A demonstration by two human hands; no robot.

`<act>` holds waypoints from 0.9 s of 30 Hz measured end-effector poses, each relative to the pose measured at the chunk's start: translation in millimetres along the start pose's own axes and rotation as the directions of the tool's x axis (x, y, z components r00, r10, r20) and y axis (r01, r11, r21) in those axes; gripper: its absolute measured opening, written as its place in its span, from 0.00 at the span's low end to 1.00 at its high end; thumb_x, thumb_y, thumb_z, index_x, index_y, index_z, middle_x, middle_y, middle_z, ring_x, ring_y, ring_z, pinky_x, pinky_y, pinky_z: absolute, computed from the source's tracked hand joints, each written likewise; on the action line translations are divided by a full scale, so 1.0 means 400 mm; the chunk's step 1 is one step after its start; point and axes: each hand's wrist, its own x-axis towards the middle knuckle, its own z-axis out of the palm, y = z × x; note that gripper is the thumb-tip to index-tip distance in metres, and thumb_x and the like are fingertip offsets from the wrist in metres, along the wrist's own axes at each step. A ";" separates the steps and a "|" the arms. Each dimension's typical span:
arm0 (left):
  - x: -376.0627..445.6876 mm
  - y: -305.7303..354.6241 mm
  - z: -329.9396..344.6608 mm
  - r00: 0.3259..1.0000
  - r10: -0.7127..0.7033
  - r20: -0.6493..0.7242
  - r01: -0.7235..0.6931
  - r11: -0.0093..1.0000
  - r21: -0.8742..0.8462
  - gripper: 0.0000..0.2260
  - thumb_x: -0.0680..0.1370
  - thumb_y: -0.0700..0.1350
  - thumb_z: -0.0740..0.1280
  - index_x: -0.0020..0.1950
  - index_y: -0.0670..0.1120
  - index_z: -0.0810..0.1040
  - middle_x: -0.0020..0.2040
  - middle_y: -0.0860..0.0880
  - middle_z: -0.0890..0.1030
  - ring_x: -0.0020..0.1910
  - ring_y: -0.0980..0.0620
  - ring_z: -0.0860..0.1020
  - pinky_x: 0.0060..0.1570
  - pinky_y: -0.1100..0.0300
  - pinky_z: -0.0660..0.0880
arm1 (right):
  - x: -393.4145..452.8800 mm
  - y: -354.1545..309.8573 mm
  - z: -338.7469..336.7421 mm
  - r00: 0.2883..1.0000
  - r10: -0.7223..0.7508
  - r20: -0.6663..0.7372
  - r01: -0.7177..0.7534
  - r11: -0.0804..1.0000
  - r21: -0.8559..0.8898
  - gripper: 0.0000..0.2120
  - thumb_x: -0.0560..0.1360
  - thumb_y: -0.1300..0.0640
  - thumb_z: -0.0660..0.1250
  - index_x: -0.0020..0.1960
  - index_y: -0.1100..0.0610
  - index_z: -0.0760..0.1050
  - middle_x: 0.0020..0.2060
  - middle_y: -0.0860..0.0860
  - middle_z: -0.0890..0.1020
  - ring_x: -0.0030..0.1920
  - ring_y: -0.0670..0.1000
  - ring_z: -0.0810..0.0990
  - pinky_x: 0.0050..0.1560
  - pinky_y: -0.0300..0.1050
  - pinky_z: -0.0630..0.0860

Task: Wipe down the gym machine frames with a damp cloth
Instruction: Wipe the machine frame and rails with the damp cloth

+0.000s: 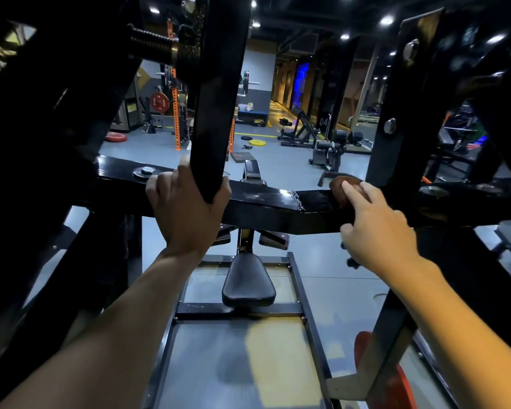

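A black gym machine frame fills the view, with a glossy horizontal crossbar (pixel 266 199) running across the middle. My left hand (pixel 186 208) is wrapped around a black upright lever arm (pixel 216 113) where it meets the crossbar. My right hand (pixel 375 228) presses a small brown cloth (pixel 341 187) onto the top of the crossbar at the right, fingers spread over it. Most of the cloth is hidden under my fingers.
A black padded seat (pixel 248 281) sits below the crossbar on the base rails. A thick black upright (pixel 407 113) stands at the right, another dark beam at the left. A red weight plate (pixel 396 379) is at the lower right. Benches, racks and plates stand on the grey floor beyond.
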 end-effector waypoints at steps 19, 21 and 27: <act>0.008 -0.046 -0.015 0.987 0.159 -0.031 -0.157 0.986 0.063 0.21 0.85 0.58 0.56 0.61 0.42 0.78 0.39 0.44 0.79 0.44 0.41 0.77 0.60 0.46 0.66 | 0.018 -0.127 0.000 0.992 -0.104 -0.071 0.104 0.995 -0.001 0.15 0.85 0.48 0.55 0.62 0.49 0.78 0.50 0.53 0.79 0.45 0.60 0.79 0.37 0.48 0.70; 0.007 -0.043 -0.017 0.988 0.156 -0.020 -0.155 0.987 0.050 0.22 0.85 0.59 0.56 0.61 0.42 0.78 0.40 0.44 0.80 0.45 0.42 0.77 0.61 0.46 0.66 | 0.025 -0.175 0.012 0.991 -0.129 -0.024 0.130 0.987 0.097 0.15 0.85 0.48 0.54 0.56 0.51 0.78 0.49 0.53 0.79 0.47 0.60 0.79 0.38 0.48 0.68; 0.002 -0.054 -0.042 0.975 0.209 0.080 -0.209 0.978 0.000 0.30 0.78 0.66 0.65 0.65 0.41 0.74 0.46 0.45 0.80 0.52 0.43 0.76 0.63 0.47 0.62 | 0.018 -0.252 0.003 0.889 -0.457 -0.018 0.455 0.880 0.138 0.15 0.85 0.46 0.55 0.67 0.43 0.75 0.57 0.47 0.81 0.50 0.54 0.79 0.43 0.49 0.78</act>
